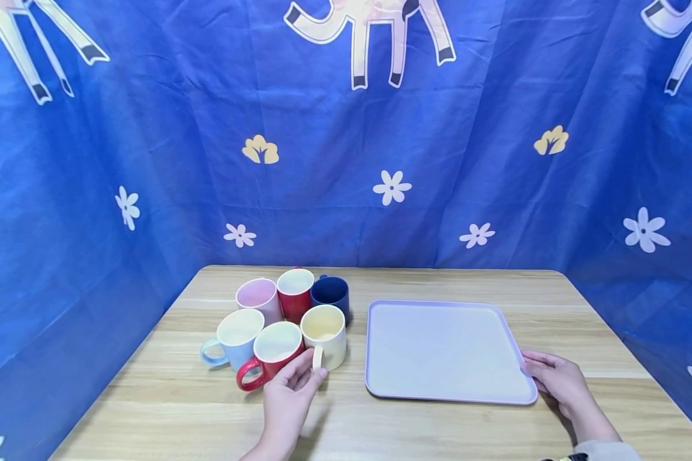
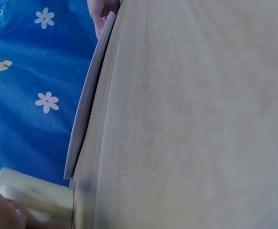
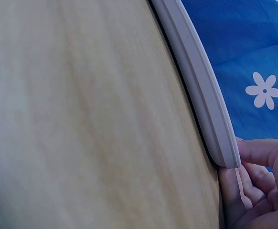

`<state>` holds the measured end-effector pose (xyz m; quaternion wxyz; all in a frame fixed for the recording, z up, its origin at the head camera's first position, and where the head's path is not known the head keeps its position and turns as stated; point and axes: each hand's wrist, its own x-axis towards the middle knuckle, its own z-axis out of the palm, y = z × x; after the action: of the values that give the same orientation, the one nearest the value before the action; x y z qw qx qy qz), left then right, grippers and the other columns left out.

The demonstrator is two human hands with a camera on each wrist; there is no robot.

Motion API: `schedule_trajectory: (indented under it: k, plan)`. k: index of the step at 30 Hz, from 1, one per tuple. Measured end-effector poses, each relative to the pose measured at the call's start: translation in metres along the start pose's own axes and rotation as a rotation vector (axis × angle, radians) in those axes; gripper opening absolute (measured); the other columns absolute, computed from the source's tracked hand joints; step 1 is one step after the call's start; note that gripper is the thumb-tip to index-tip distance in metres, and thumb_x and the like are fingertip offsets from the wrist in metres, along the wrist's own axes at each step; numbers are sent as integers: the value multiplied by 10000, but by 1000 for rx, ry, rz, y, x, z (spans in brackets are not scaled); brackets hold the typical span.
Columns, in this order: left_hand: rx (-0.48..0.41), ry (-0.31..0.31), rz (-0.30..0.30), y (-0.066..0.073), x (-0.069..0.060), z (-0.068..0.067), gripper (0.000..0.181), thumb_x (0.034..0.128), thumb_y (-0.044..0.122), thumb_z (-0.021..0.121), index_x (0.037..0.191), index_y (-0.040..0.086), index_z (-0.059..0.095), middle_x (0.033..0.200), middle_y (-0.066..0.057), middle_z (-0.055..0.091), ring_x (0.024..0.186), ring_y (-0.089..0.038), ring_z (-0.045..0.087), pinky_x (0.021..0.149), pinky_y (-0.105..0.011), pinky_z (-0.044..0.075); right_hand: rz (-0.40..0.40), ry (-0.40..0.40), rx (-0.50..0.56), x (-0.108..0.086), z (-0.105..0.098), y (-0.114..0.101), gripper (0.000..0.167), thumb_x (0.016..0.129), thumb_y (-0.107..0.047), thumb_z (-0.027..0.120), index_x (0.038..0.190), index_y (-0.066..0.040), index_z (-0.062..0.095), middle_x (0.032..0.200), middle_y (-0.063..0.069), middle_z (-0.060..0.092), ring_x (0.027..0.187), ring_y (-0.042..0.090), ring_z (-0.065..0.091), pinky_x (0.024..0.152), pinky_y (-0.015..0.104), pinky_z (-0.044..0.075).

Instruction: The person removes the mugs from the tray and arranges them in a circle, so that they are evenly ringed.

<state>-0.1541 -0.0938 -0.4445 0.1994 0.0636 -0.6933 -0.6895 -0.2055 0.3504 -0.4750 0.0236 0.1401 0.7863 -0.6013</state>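
Note:
My left hand (image 1: 290,396) pinches the handle of a cream mug (image 1: 331,346) between thumb and fingers. The mug stands upright at the right front of a group of mugs; in the left wrist view the hand partly covers this mug (image 2: 38,188). Beside that hand is a red mug (image 1: 273,363) with a white inside, its handle pointing to the front left. My right hand (image 1: 562,384) holds the right edge of a pale lilac tray (image 1: 438,351), thumb over the rim (image 3: 220,114). The tray lies on the table; some right fingers are hidden beneath its edge.
Behind and left of the cream mug stand a light blue mug (image 1: 241,346), a pink mug (image 1: 271,306), a second red mug (image 1: 296,304) and a dark blue mug (image 1: 340,304). A blue patterned cloth (image 1: 334,211) hangs round the wooden table (image 1: 207,422).

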Motion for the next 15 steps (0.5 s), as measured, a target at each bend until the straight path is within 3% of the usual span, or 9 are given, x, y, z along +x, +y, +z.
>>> schedule_trajectory:
  k: [4, 10, 15]
  plan:
    - [-5, 8, 44, 5, -2, 1, 452, 752, -77, 751, 1183, -86, 617, 1168, -217, 623, 1045, -84, 599, 882, -182, 447, -2, 3, -9, 0, 0, 0, 533, 882, -138, 668, 1291, 145, 478, 1053, 133, 686, 800, 27, 634, 702, 244, 545]
    - [-18, 22, 63, 11, 1, 1, 515, 724, -89, 769, 1212, -72, 603, 1191, -187, 620, 1058, -22, 583, 907, -151, 410, -13, -2, -3, 0, 1, 1, 527, 880, -138, 666, 1287, 144, 485, 1068, 157, 678, 806, 42, 642, 710, 251, 546]
    - [-29, -1, 78, 24, 6, 2, 533, 730, -95, 761, 1231, -85, 581, 1198, -201, 611, 1084, -82, 589, 908, -170, 420, -1, 2, 2, 1, 2, 2, 534, 876, -141, 670, 1291, 138, 485, 1071, 153, 677, 816, 44, 642, 715, 255, 546]
